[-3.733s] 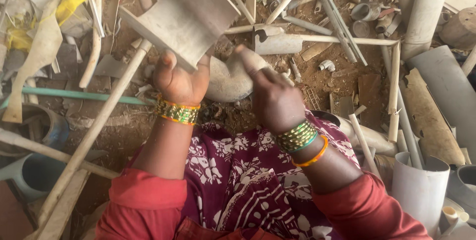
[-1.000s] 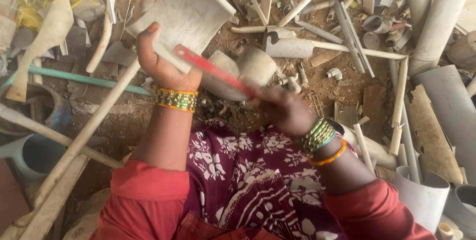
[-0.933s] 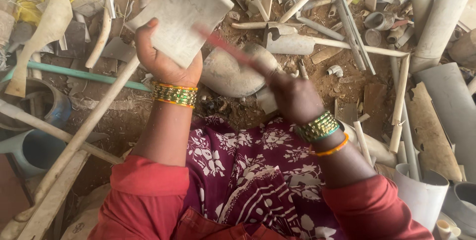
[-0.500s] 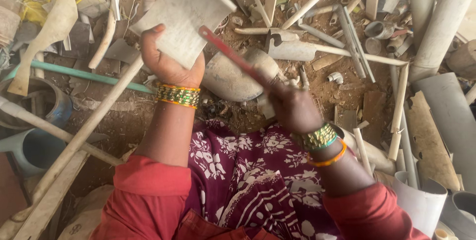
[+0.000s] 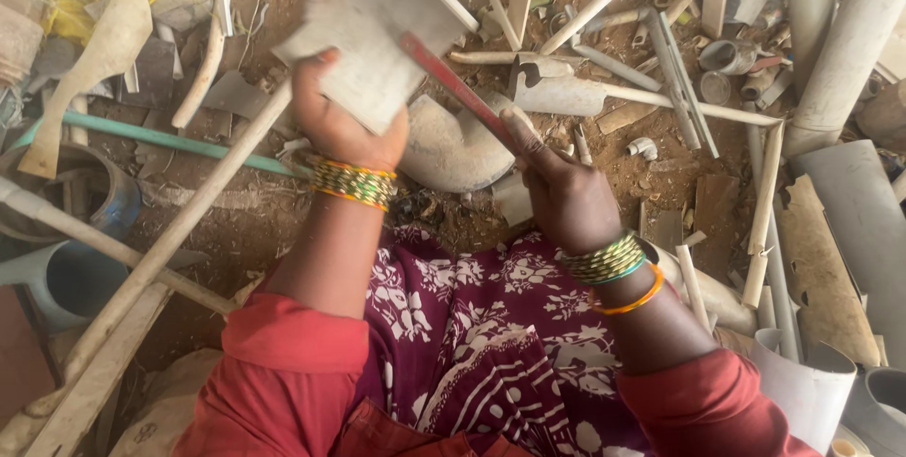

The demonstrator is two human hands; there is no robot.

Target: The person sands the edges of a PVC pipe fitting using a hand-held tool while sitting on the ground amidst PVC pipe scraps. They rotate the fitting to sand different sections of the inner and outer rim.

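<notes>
The left hand (image 5: 340, 122) is clenched on the lower edge of a grey, flat plastic piece (image 5: 377, 37), which it holds tilted up off the ground at about 11 o'clock from the lap. The right hand (image 5: 566, 197) grips one end of a thin red blade (image 5: 453, 84), forefinger laid along it; the blade runs up toward 10 o'clock and lies against the face of the plastic piece near its right edge.

Step in hand, as judged: cutting or scoring the plastic piece with the blade. The next stroke calls for a firm left-hand hold so the piece does not twist, and for the blade to stay in one line, clear of the left thumb.

Just beyond the hands, at 12 o'clock, a rounded grey pipe fitting (image 5: 458, 145) lies on the dirt ground (image 5: 651, 183). Cut grey pipes (image 5: 840, 51) lie from 1 to 3 o'clock, a green rod (image 5: 170, 139) at 9 o'clock.
</notes>
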